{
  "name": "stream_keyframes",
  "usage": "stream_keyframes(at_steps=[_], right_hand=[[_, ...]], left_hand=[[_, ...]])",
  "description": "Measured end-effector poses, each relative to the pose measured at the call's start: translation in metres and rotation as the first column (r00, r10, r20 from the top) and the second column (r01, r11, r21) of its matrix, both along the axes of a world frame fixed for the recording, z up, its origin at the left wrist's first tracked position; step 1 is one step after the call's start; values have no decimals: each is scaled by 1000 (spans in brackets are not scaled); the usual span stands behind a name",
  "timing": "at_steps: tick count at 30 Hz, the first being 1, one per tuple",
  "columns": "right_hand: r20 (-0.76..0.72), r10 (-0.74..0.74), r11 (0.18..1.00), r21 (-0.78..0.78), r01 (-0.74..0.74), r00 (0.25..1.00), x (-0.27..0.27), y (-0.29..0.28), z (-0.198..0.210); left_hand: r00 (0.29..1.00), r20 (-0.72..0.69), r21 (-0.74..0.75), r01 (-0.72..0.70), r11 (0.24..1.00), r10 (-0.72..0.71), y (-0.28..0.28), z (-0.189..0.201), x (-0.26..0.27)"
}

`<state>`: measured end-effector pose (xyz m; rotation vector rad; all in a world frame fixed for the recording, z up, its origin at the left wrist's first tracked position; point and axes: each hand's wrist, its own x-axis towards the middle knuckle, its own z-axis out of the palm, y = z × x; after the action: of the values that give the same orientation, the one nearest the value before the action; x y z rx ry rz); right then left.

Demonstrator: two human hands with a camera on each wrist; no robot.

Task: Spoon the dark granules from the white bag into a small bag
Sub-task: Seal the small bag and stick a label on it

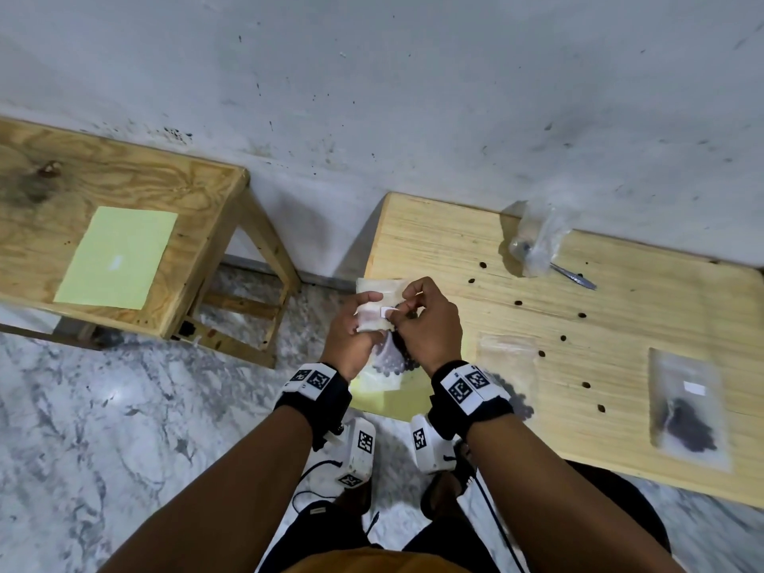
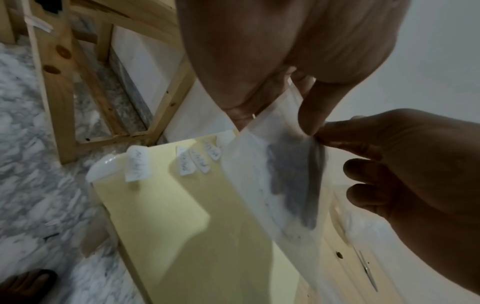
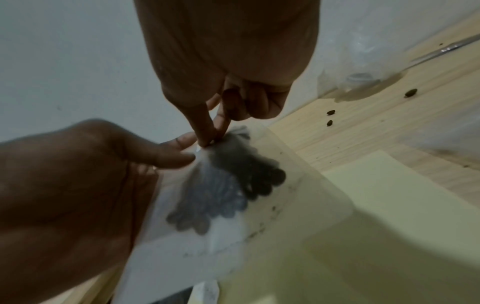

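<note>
The desk [image 1: 620, 345] fills the 3 o'clock side of the head view, pale wood with loose dark granules scattered across it. At its 12 o'clock edge lies a crumpled clear bag [image 1: 537, 241] with a metal spoon [image 1: 574, 277] poking out toward 4 o'clock. At 4 o'clock a flat bag [image 1: 688, 411] holds a dark heap and wears a white label; another flat clear bag [image 1: 508, 366] lies just right of the wrists.

The small bag [image 1: 382, 353] hangs off the desk's 9 o'clock corner, above a yellow sheet [image 2: 182, 216], with dark granules [image 3: 233, 185] pooled inside. The left hand [image 1: 351, 328] grips its upper part, fingers curled round the film; the right hand [image 1: 426, 324] pinches near a small white label [image 1: 388, 311] at the top.

The film looks thin, limp and slippery, and the load light, so it would likely sag and spill unless held at the stiffer top strip.
</note>
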<state>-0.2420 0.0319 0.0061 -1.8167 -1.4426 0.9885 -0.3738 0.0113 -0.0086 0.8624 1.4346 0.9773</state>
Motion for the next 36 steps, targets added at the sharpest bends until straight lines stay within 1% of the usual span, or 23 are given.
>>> stream_keyframes(at_steps=[2,4,5,7,9,11,13,15,20,27,31,34,36], right_hand=[[63,-21,999,42,18,998,1,-4,2],[55,-86,996,28,85,995,5,-5,3],[17,-115,993,-12,115,993,8,-6,3],[-112,-153,984,-111,140,982,13,-7,0],[-198,-175,978,-149,146,965,17,-9,-4],[-206,-187,976,-148,158,961,20,-10,-6],[-199,-198,975,-145,171,960,21,-11,-6],[-189,-186,977,-137,162,964,21,-12,-7],[-163,-75,992,-117,56,984,27,-18,-11],[-148,-42,995,-96,28,988,44,-18,-11],[-158,-111,993,-64,102,981,60,-24,-11],[-263,-214,977,-52,207,941,82,-34,-12],[-290,-263,965,-74,252,920,104,-45,-13]], left_hand=[[999,20,-19,-41,999,41,0,2,3],[996,31,-16,-85,996,85,0,0,5],[994,16,-12,-104,995,104,0,-1,6],[991,-20,11,-131,991,131,0,-1,8],[989,-48,32,-140,990,141,0,-2,9],[989,-93,54,-113,992,118,0,-4,10],[990,-97,56,-102,993,107,0,-3,11],[990,-95,55,-104,993,109,-1,-3,13],[988,-127,54,-80,995,86,-5,-8,13],[996,-90,3,-21,1000,21,-8,-4,24],[997,-74,-27,8,1000,-10,-3,-2,41],[1000,-18,-75,8,997,-9,4,2,61],[1000,21,-100,7,995,-5,7,5,80]])
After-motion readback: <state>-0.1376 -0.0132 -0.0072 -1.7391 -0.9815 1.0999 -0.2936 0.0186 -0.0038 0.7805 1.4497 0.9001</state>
